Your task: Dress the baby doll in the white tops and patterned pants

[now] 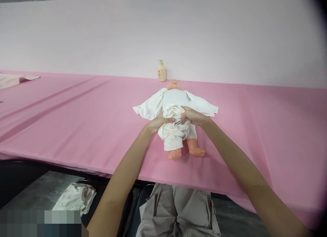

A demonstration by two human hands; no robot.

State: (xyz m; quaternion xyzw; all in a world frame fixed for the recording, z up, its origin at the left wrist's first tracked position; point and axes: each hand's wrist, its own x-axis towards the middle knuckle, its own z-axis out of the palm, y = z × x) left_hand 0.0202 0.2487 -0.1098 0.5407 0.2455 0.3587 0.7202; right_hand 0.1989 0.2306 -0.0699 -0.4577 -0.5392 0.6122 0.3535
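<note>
On the pink cloth lies a baby doll (174, 84) on its back, head away from me and bare feet towards me. It wears a white top (150, 104) with the sleeves spread to both sides. White patterned baby pants (174, 131) are bunched over its hips and legs, one leg cuff showing above a foot. My left hand (160, 122) grips the bunched fabric from the left, thumb on top. My right hand (191, 116) is closed on the same fabric from the right. Some of the fingers are hidden by the cloth.
A cream pump bottle (161, 72) stands behind the doll's head, near the white wall (102, 35). The pink-covered table (76, 121) ends just before my lap. A light cloth (15, 80) lies at far left. Another cloth (76, 197) sits on a black chair below.
</note>
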